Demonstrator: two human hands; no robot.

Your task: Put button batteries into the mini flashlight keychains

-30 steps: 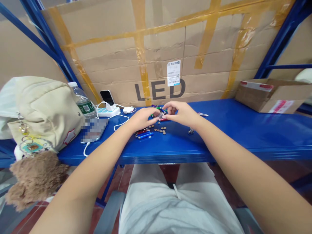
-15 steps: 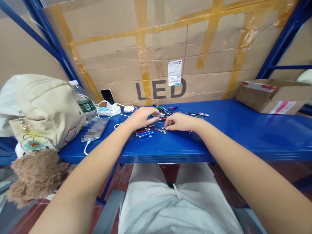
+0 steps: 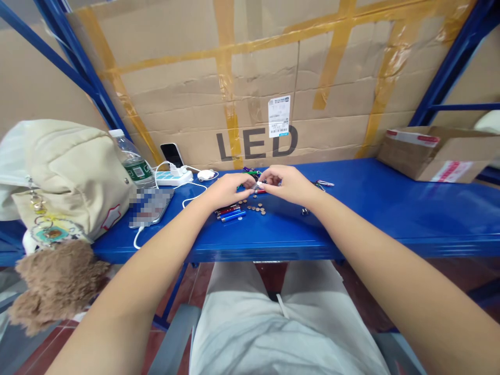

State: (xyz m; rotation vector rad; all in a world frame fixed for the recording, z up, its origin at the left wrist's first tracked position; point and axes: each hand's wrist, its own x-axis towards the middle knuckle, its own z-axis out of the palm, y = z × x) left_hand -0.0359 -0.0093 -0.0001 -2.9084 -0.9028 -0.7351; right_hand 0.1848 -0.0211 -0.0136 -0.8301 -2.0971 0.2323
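My left hand (image 3: 228,189) and my right hand (image 3: 288,184) meet over the bench, fingertips almost touching. Between them is a small pale, clear-looking piece (image 3: 258,185), too small to name. Both hands are closed in a pinch around it. Below the fingers lie several small coin-like discs (image 3: 259,208). Blue metal tubes (image 3: 233,216) and dark red tubes (image 3: 227,209) lie side by side near my left wrist. Behind the hands is a heap of coloured tubes (image 3: 252,172), partly hidden by my fingers.
On the blue bench (image 3: 375,208) an open cardboard box (image 3: 437,156) stands at right. At left are a cream bag (image 3: 74,172), a water bottle (image 3: 136,166), a power strip (image 3: 174,178) and a phone (image 3: 150,207) on a cable. A big cardboard sheet (image 3: 175,99) stands behind.
My right hand has moved up and left from the coin-like discs to my left hand's fingertips, at the small pale piece. My left hand has stayed nearly in place.
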